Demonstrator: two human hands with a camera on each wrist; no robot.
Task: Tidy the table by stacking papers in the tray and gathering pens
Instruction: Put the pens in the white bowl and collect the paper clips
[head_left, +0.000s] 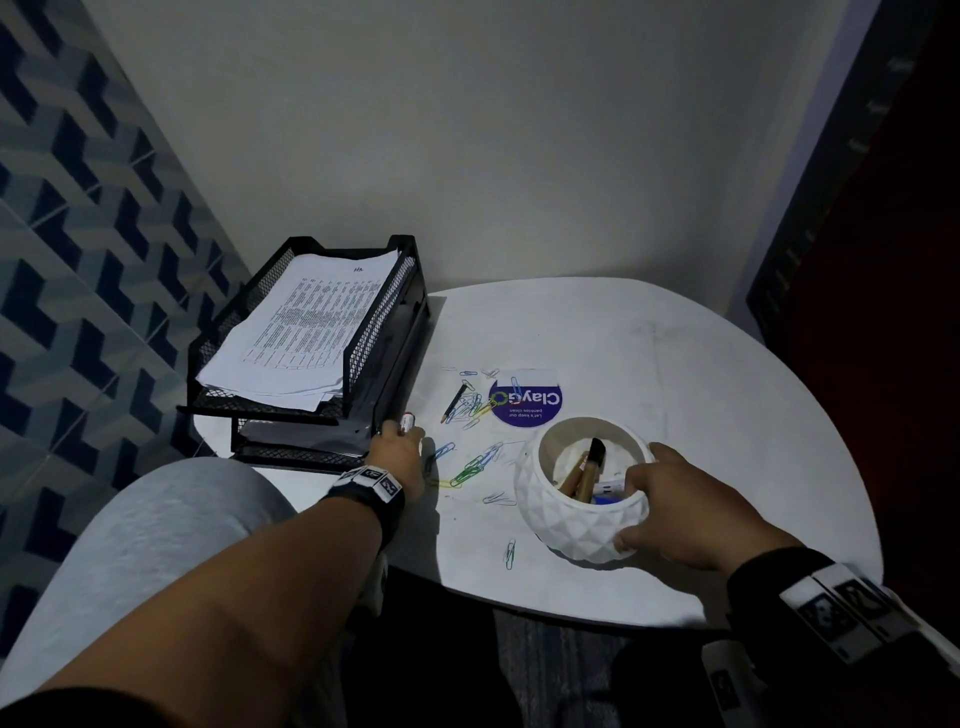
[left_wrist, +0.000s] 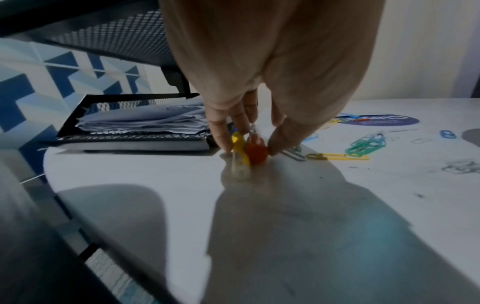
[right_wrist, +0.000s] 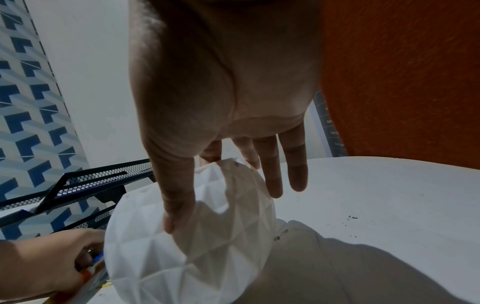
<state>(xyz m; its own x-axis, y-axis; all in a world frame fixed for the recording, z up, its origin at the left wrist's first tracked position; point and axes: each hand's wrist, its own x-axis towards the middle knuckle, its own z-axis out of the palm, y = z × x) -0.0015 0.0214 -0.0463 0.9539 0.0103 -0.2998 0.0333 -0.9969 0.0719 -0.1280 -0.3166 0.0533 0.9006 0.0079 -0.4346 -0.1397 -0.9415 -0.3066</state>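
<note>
The left hand (left_wrist: 262, 115) was found with fingertips and thumb drawn together, pinching two slim plastic pens, one with a red end cap and one yellow-bodied (left_wrist: 249, 150), whose lower ends rested on the white round table (head_left: 675, 374) just in front of the black wire-mesh paper tray (head_left: 384, 322). The right hand (head_left: 691, 514) was cupped round the white faceted ceramic-looking pot (head_left: 576, 525), thumb against its near wall and fingers over the far rim; several pens and a pencil stood inside it. The pens are judged light, rigid and smooth, liable to roll or slip apart if taken at the tips; a hold nearer mid-barrel, both together, would serve better. The pot appears heavier and breakable, and warrants steadying. A stack of printed white sheets (head_left: 301, 332) lay in the tray's upper tier, somewhat uneven. Coloured paper clips (head_left: 470, 467), a short pencil (head_left: 454, 402) and a round blue sticker (head_left: 527, 400) remained loose on the table between tray and pot.
</note>
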